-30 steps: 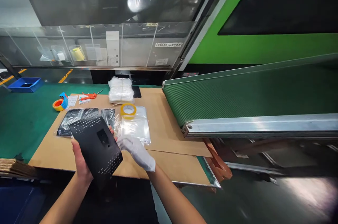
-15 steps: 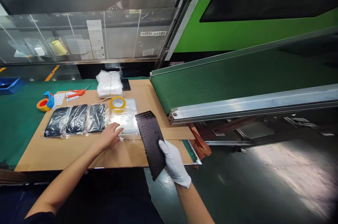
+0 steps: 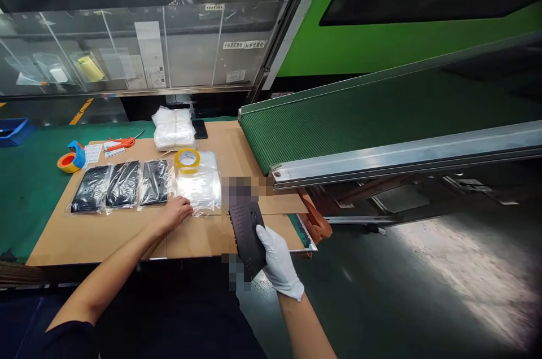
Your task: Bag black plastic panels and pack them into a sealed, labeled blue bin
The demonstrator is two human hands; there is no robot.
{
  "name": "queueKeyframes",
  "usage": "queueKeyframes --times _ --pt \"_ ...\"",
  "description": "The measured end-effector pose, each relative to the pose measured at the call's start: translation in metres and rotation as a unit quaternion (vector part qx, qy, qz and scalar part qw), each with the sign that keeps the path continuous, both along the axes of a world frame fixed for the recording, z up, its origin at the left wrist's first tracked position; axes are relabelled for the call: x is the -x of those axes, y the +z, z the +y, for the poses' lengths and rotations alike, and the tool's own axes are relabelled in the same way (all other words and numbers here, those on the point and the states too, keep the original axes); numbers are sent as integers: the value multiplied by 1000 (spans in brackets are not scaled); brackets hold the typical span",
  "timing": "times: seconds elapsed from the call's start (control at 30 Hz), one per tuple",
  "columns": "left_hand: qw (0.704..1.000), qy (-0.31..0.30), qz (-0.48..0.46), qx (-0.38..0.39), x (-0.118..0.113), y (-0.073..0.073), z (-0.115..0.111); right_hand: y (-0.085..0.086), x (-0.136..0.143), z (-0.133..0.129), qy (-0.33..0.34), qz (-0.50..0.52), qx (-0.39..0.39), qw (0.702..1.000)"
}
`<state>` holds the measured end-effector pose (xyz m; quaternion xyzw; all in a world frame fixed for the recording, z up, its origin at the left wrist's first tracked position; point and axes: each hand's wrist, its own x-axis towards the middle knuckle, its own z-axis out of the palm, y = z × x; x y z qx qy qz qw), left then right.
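My right hand (image 3: 277, 262), in a white glove, grips a dark perforated plate (image 3: 248, 235) held up over the front edge of the cardboard; its top end is blurred by blocks. My bare left hand (image 3: 176, 213) rests at the lower left corner of a stack of clear plastic bags (image 3: 199, 189), fingers bent together; what they pinch, if anything, is too small to tell. A roll of yellow tape (image 3: 187, 160) lies on the bags. To their left, a bagged black part (image 3: 154, 182) sits beside two more in a row on the cardboard (image 3: 101, 240).
A green conveyor belt (image 3: 330, 122) slopes up to the right. Behind the stack are a bundle of plastic bags (image 3: 173, 128) and a black phone (image 3: 200, 129). Orange cutters (image 3: 122, 143), a blue tape dispenser (image 3: 76, 154) and a blue bin (image 3: 16, 131) are at the left.
My left hand has drawn in its fingers at the bag corner and shifted slightly left. The dark plate has turned a little more upright in my right hand. The whole view has shifted slightly.
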<state>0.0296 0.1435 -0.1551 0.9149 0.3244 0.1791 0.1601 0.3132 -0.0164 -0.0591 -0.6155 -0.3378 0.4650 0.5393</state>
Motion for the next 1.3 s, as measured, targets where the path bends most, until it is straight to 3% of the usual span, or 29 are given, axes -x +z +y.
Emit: queueKeyframes --times 0.3,0.47,0.6,0.93,1.07,1.17,1.3 --pt "999 -13 -34 33 -27 34 -6 2 -11 -10 48 -58 33 997" --pt "991 -25 -24 126 -40 29 -9 12 -28 -26 171 -124 96 973" --pt "988 -20 -41 150 -42 29 -3 16 -24 -28 248 -151 134 948" --pt "987 -33 -58 145 -44 57 11 -7 1 11 169 -129 129 968" --pt "985 9 -121 123 -30 66 13 -10 8 16 168 -140 124 968" --pt "989 5 -122 88 -8 63 13 -14 12 17 158 -138 114 971" --pt "996 -74 -30 50 14 47 4 -19 16 20 151 -137 113 972"
